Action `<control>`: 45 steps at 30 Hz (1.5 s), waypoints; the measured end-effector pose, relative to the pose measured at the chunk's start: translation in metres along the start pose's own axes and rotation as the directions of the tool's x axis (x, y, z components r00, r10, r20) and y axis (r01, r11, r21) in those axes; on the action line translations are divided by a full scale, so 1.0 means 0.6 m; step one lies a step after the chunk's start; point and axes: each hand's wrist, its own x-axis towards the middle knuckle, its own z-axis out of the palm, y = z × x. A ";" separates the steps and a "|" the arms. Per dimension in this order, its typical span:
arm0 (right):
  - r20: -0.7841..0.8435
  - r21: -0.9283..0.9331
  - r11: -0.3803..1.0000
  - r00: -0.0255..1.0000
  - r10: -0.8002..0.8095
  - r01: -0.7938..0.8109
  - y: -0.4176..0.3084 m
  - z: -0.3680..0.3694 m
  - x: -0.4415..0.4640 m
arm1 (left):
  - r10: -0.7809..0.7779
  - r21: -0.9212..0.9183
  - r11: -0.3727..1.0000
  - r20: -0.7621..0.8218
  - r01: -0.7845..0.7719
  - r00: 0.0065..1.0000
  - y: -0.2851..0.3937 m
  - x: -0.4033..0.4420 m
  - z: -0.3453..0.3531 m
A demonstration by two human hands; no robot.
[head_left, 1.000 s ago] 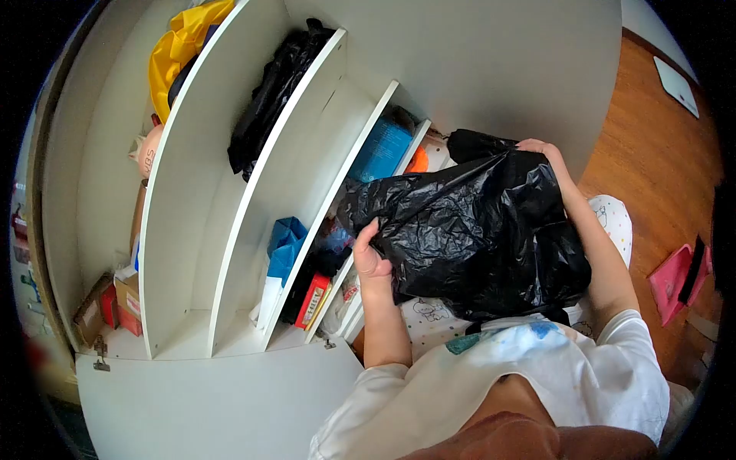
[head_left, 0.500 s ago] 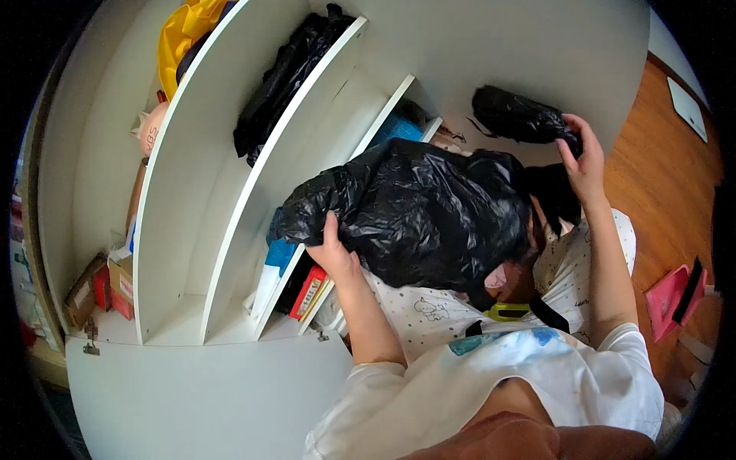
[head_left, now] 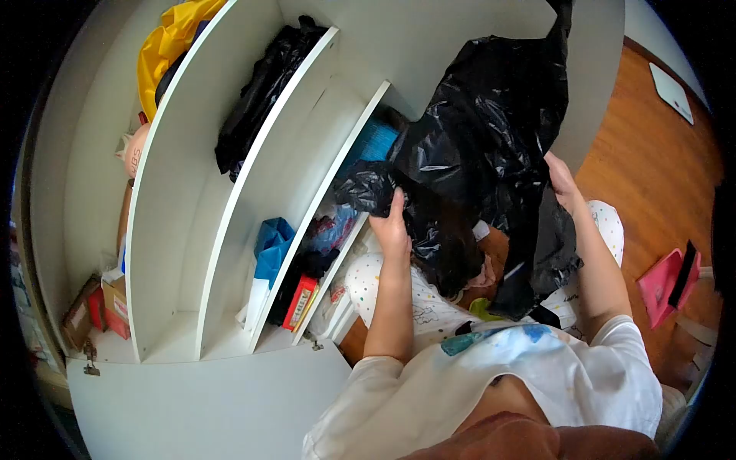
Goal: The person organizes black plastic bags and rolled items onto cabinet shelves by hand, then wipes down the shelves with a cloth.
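A large black plastic bag point(head_left: 483, 115) hangs spread between my hands, its upper part rising toward the cabinet's side. My left hand point(head_left: 392, 228) is closed on a bunched part at its left end, thumb on top. On the right, my right hand point(head_left: 563, 182) grips the bag's edge, with its fingertips hidden behind the plastic. Beneath the bag, partly covered, pinkish cloth point(head_left: 484, 274) and a yellow-green item point(head_left: 483, 309) show near my lap.
A white cabinet with upright-looking shelf boards point(head_left: 257, 161) stands at the left. It holds another black bag point(head_left: 268, 92), a blue bag point(head_left: 274, 245), a red box point(head_left: 300, 303) and a yellow item point(head_left: 172, 46). A pink dustpan-like object point(head_left: 665, 287) lies on the wooden floor.
The black bag has opened out and swung upward, its far part now standing tall. My right hand has moved down and my left hand to the right, both still holding it.
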 end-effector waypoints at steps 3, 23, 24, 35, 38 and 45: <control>0.189 0.102 0.988 0.977 0.095 -0.116 0.021 -0.008 0.017 | -0.066 -0.082 0.994 0.028 0.068 0.997 -0.001 -0.005 0.024; 0.258 0.163 0.957 0.946 0.195 -0.242 0.067 0.023 0.042 | 0.498 0.460 0.792 -0.108 -0.401 0.860 0.132 -0.055 0.042; 0.327 0.195 0.951 0.930 0.167 -0.239 0.080 0.018 0.049 | 0.418 0.504 0.770 0.064 -0.391 0.906 0.116 -0.067 0.051; 0.310 -0.201 0.974 0.937 0.160 -0.099 0.109 0.065 -0.043 | 0.039 0.368 0.909 0.390 -0.195 0.920 -0.031 -0.080 0.088; 0.458 -0.320 0.939 0.888 0.034 0.129 0.115 0.071 -0.062 | -0.313 0.063 0.949 0.322 0.310 0.894 -0.008 -0.067 0.068; 0.699 -0.563 -0.080 0.423 -0.576 0.822 0.065 0.079 -0.084 | -0.433 -0.148 0.831 0.435 0.537 0.790 0.062 -0.084 0.075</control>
